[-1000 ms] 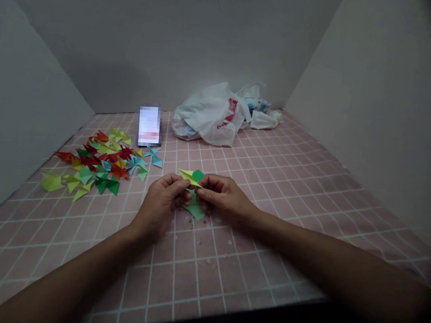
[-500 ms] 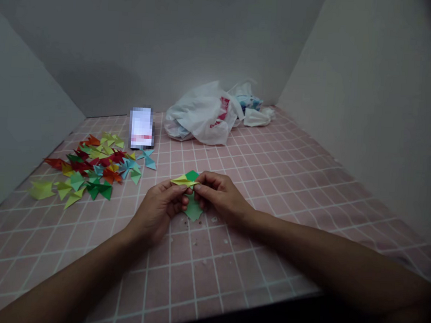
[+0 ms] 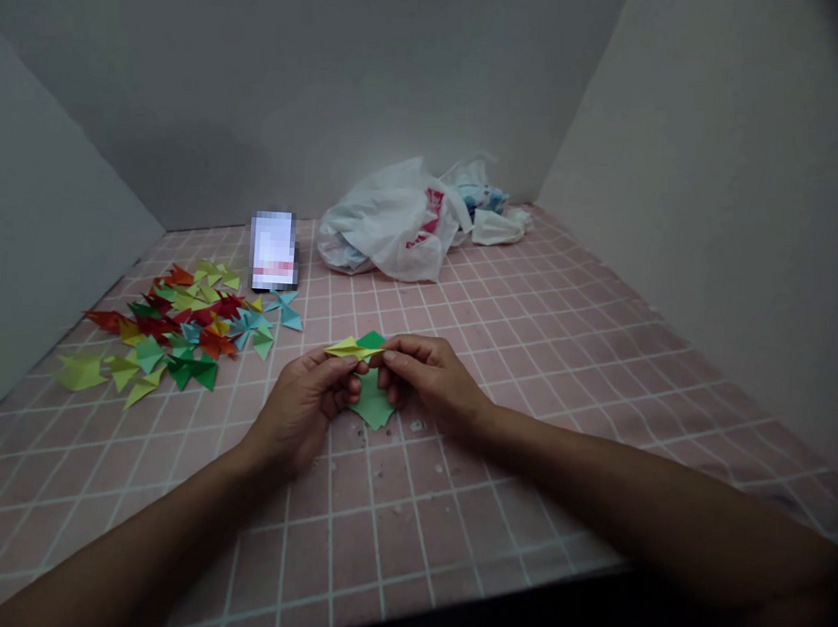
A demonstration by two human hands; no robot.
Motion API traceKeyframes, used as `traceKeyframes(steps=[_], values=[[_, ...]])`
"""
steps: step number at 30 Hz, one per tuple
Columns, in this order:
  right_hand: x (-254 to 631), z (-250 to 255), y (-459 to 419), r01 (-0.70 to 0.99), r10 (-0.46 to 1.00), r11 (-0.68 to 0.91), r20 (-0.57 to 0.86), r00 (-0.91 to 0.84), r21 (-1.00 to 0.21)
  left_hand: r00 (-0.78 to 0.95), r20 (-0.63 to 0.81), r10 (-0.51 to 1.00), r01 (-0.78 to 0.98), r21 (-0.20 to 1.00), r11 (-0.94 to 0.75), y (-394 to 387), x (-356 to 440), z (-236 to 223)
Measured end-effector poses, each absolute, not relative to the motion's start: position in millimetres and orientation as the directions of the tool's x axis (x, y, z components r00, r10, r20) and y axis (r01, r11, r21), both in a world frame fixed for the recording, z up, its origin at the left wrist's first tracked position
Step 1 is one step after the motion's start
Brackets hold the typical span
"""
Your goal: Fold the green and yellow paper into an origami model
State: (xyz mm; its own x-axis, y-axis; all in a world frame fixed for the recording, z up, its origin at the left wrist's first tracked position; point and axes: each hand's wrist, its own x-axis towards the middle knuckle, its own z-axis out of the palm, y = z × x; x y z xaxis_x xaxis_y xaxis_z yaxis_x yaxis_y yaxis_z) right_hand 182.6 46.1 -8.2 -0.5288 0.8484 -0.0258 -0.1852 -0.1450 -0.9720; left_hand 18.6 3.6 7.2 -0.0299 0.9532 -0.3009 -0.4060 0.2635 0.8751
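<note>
A small piece of folded yellow paper (image 3: 350,349) is pinched between both hands at the middle of the table. My left hand (image 3: 307,392) grips its left part between thumb and fingers. With thumb and forefinger, my right hand (image 3: 433,381) closes on its narrow right end. Beneath the hands lies light green paper (image 3: 373,405), partly covered by the fingers. Darker green paper (image 3: 373,340) peeks out just behind the yellow piece.
Many folded paper pieces in several colours (image 3: 184,318) lie heaped at the left. A lit phone (image 3: 273,251) stands upright behind them, its screen pixelated. White plastic bags (image 3: 396,222) rest near the back wall. Pink checked cloth (image 3: 544,359) covers the table, with walls around it.
The yellow paper has shifted slightly left, with my left hand drawn a little left as well. Both hands still pinch it.
</note>
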Motion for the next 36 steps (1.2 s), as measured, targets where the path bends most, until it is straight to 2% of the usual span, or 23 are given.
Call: traceKeyframes(steps=[4,11,20,30,36], values=[[182.7,-8.2,47.0,-0.170,0.843,-0.129,-0.018,-0.537,-0.977,-0.068,-0.244,0.968,-0.337,0.918,0.208,4.3,17.6,5.1],[181.9,-9.5,46.9,-0.190,0.808,-0.264,-0.109,-0.579,-0.946,-0.035,-0.177,0.984,-0.172,0.971,0.168,6.7,12.9,0.6],[180.2,-9.7,45.5,-0.180,0.830,-0.259,-0.123,-0.544,-0.949,-0.028,-0.192,0.981,-0.194,0.964,0.183,3.6,16.3,5.7],[180.9,-13.1,46.8,-0.148,0.785,-0.252,-0.113,-0.609,-0.956,-0.036,-0.176,0.984,-0.082,0.982,0.173,3.4,13.8,6.0],[180.7,-12.5,46.3,-0.182,0.770,-0.302,-0.127,-0.625,-0.936,-0.009,-0.200,0.980,-0.129,0.972,0.197,4.1,15.0,7.7]])
